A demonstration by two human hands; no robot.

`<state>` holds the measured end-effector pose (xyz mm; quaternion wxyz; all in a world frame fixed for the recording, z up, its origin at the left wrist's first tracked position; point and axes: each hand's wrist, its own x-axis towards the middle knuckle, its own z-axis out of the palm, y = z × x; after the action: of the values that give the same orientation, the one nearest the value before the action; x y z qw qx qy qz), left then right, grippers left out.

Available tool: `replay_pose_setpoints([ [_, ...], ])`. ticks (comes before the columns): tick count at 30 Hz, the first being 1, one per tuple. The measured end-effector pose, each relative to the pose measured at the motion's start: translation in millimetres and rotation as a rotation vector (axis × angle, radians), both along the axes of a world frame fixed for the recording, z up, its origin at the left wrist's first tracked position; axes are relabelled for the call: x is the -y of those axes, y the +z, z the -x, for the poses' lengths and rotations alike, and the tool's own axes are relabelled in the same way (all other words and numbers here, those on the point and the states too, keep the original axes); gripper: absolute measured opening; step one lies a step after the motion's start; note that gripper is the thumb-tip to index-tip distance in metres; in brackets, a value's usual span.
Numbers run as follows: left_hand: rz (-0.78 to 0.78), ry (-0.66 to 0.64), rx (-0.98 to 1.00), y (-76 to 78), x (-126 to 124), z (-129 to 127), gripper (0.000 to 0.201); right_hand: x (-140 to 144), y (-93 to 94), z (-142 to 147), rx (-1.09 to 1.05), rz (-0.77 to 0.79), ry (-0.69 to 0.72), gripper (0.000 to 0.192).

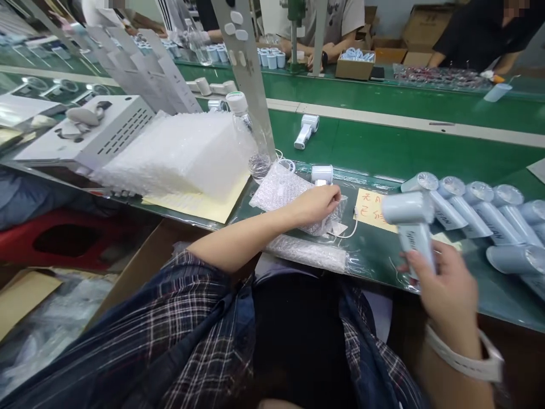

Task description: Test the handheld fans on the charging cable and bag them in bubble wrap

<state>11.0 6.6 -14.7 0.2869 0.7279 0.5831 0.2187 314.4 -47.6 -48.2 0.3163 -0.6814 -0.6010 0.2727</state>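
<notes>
Green bench | right hand fingers wrapped round fan | left hand pinching bubble bag

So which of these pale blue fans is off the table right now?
The fan held upright in the right hand; the others lie flat on the green table.

A stack of bubble-wrap sheets lies on yellow paper at the near edge of the green workbench. A clear plastic bottle stands just behind the stack. At the bench's left end sits a white perforated metal box. A row of pale blue handheld fans lies at the right end. One white fan lies alone mid-bench. Across the far edge, seated people work beside a cardboard box.
</notes>
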Motion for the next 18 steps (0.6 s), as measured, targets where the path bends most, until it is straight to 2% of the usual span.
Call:
replay_pose_setpoints([
  [2,0.045,0.001,0.054,-5.7,-2.4,2.8,0.004,-2.7,-2.2,50.1,-0.164,-0.077,0.114,0.069],
  [4,0.084,0.032,0.133,-11.1,-1.6,9.2,0.007,-11.1,-12.6,79.7,-0.213,-0.121,0.227,0.073],
  [6,0.109,0.101,0.232,-15.8,-1.4,17.2,0.009,-20.0,-24.8,92.5,-0.197,-0.121,0.31,0.075],
  [8,0.119,0.191,0.327,-17.6,-2.7,25.1,0.02,-25.1,-33.6,96.0,-0.114,-0.153,0.345,0.073],
  [10,0.11,0.285,0.404,-14.0,-3.4,30.3,0.032,-24.7,-36.3,97.0,0.026,-0.223,0.373,0.068],
  [12,0.033,0.298,0.408,-4.5,0.1,29.5,0.038,-19.2,-32.7,98.6,0.175,-0.296,0.408,0.063],
  [14,-0.11,0.156,0.258,8.1,10.2,21.1,0.043,-11.8,-23.9,101.1,0.322,-0.368,0.435,0.059],
  [16,-0.279,-0.115,-0.044,19.8,26.3,8.1,0.044,-6.9,-11.4,102.8,0.44,-0.431,0.449,0.056],
  [18,-0.438,-0.343,-0.342,28.6,44.3,-3.5,0.044,-7.4,3.1,101.1,0.443,-0.426,0.45,0.054],
])
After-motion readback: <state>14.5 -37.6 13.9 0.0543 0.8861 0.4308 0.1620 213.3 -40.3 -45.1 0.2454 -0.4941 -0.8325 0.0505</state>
